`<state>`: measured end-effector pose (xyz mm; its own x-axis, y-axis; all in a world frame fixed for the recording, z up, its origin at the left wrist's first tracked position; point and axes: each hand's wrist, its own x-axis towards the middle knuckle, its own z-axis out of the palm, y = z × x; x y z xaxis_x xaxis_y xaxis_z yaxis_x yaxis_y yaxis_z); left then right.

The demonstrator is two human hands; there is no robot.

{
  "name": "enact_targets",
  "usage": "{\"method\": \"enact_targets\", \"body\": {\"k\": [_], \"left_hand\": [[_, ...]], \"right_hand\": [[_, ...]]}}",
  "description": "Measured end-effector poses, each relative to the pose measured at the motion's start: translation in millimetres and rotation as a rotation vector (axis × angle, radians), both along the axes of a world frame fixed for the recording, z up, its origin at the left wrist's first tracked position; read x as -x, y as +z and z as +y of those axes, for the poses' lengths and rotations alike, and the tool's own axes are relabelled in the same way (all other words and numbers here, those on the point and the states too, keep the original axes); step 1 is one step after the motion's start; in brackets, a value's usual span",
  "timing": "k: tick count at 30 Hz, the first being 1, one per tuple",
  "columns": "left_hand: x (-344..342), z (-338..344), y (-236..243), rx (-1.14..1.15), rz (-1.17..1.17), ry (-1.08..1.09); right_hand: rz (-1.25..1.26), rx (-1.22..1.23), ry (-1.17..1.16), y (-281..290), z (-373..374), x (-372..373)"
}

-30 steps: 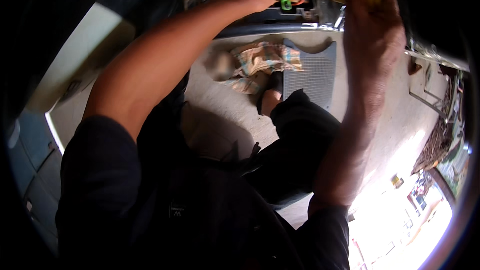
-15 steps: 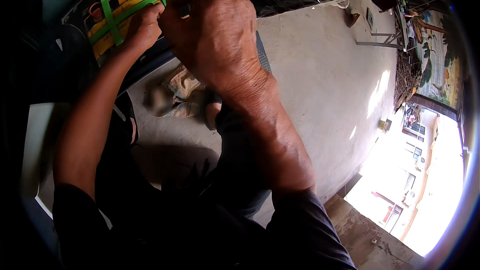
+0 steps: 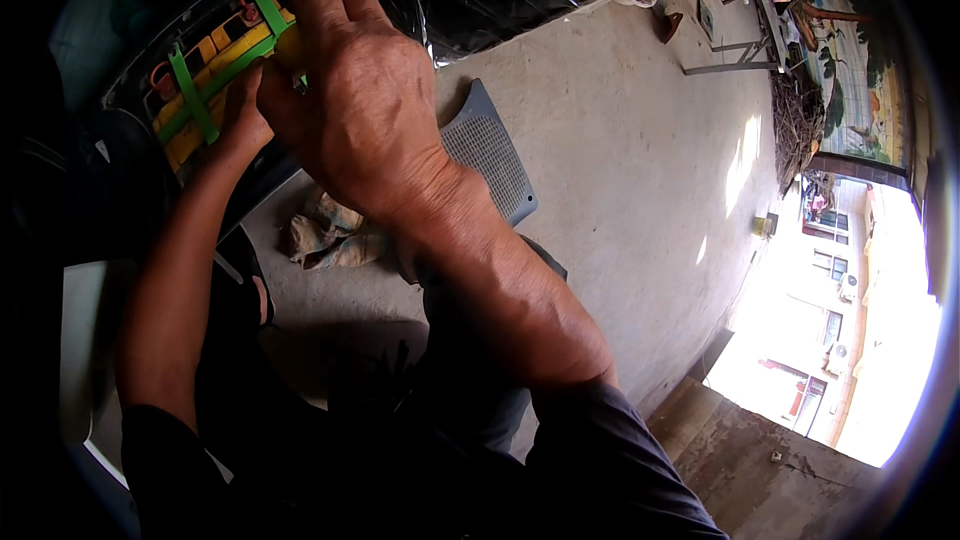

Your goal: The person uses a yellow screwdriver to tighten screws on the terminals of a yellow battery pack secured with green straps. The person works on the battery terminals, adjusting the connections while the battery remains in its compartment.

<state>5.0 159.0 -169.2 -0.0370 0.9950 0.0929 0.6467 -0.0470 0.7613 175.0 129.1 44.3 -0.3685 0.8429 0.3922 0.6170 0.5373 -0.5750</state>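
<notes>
A row of yellow-and-black blocks (image 3: 215,45) with a green strap-like frame (image 3: 215,90) across it lies at the upper left, in a dark housing. Red ring-shaped pieces (image 3: 160,80) show along its far edge. My left hand (image 3: 246,115) is closed at the frame's near side, its fingertips partly hidden behind the other hand. My right hand (image 3: 365,105) is curled right beside it, over the frame's right end. A rounded yellow thing (image 3: 290,48) shows at its fingers; what it is, I cannot make out.
A grey perforated panel (image 3: 490,155) lies on the concrete floor (image 3: 620,160), right of my right wrist. A crumpled cloth (image 3: 335,235) is below my hands. Plastic-wrapped dark material (image 3: 500,0) runs along the top. Twigs (image 3: 795,130) and a metal frame (image 3: 735,58) stand at right.
Both hands and the strapped blocks appear shifted left and lower in the picture, as does the whole scene. More of the grey panel shows now. My hands stay together at the green frame.
</notes>
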Motion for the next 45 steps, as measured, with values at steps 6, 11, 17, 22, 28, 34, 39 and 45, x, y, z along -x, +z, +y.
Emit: {"method": "enact_targets", "body": {"k": [6, 11, 17, 22, 28, 34, 39, 45], "left_hand": [[-2, 0, 15, 0.18, 0.126, 0.083], [-7, -7, 34, 0.063, 0.057, 0.018], [9, 4, -16, 0.114, -0.504, 0.079], [4, 4, 1, 0.086, -0.043, -0.027], [2, -3, 12, 0.117, 0.035, 0.009], [-2, -1, 23, 0.211, 0.136, 0.038], [2, 1, 3, -0.055, -0.332, -0.069], [1, 2, 5, 0.149, -0.419, 0.075]], "right_hand": [[-0.034, -0.116, -0.077, -4, 1, 1], [-0.072, 0.083, -0.21, 6, 8, -10], [-0.068, 0.047, -0.069, 4, 0, 0], [-0.041, -0.029, 0.028, 0, -1, -1], [-0.179, 0.069, -0.211, 8, 3, -4], [-0.119, 0.023, -0.155, 3, 2, -3], [0.011, -0.057, -0.031, -3, -1, 2], [-0.035, -0.066, -0.119, -3, 1, 2]]}}
